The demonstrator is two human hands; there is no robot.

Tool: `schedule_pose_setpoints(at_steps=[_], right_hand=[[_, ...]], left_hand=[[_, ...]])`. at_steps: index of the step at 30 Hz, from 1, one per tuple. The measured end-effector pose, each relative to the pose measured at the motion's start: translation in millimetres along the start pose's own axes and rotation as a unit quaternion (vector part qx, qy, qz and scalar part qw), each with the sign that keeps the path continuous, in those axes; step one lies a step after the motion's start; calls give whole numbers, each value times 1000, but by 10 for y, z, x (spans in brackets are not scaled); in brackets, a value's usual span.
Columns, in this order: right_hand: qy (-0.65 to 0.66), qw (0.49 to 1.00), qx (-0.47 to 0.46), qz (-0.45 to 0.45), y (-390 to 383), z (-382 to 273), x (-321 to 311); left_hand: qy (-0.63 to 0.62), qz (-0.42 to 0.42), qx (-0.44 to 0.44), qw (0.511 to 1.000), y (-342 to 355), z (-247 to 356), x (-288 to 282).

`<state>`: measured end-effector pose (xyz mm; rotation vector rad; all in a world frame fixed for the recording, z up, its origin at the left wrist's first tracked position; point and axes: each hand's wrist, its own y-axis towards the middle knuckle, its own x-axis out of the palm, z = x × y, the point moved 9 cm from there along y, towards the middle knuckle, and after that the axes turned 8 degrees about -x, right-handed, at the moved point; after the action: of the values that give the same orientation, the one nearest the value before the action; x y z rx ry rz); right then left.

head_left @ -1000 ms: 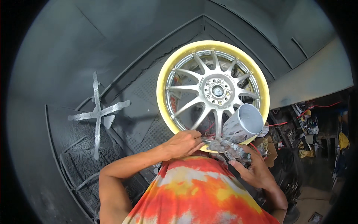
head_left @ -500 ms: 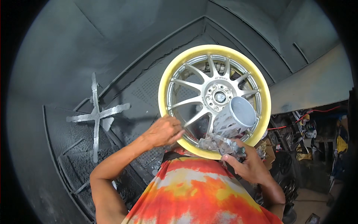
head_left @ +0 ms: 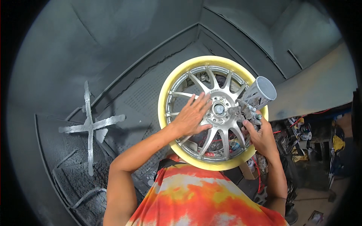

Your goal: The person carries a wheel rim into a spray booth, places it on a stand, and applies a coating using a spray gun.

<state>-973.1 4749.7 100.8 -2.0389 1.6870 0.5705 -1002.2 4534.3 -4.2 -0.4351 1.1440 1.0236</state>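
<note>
A silver multi-spoke wheel [head_left: 211,143] with a pale yellow outer lip [head_left: 168,94] fills the middle of the view. My left hand [head_left: 190,117] is open, fingers spread over the wheel's face just left of the hub; whether the fingertips press on it I cannot tell. My right hand [head_left: 262,137], at the right of the wheel, is closed on a metal spray gun [head_left: 247,110], which has a paint-smeared cup [head_left: 265,91] tilted on it. The gun's nose is over the wheel near the hub. A red hose [head_left: 259,177] hangs below my right hand.
A silver cross-shaped stand [head_left: 98,123] stands at the left. Dark grey, paint-coated walls [head_left: 128,34] and a pale panel [head_left: 313,86] surround me. Tools and clutter [head_left: 301,132], a yellow cloth [head_left: 338,144] and a cardboard box [head_left: 248,172] lie at the right.
My left hand has moved from the rim's lower edge up toward the hub and spread open. My right hand has raised the spray gun and cup up and to the right.
</note>
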Motion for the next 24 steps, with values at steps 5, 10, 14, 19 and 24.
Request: schedule_pose_setpoints(at_steps=[5,10,14,19,24], right_hand=[[19,999,31,-16,-137,-322,42],[22,998,52,-28,-350,-587,108],[21,999,28,-29,-422,-735,112],[-15,1000,-18,8,-491,-868,-66],[10,999,-17,34,-551,-761,-192]], left_hand=[[38,12,-21,999,287,-235,168],[78,37,-35,996,464,-157,306],[124,39,-54,990,497,-426,294],[41,65,-140,987,-27,-962,-126],[2,62,-222,973,-423,-837,-312]])
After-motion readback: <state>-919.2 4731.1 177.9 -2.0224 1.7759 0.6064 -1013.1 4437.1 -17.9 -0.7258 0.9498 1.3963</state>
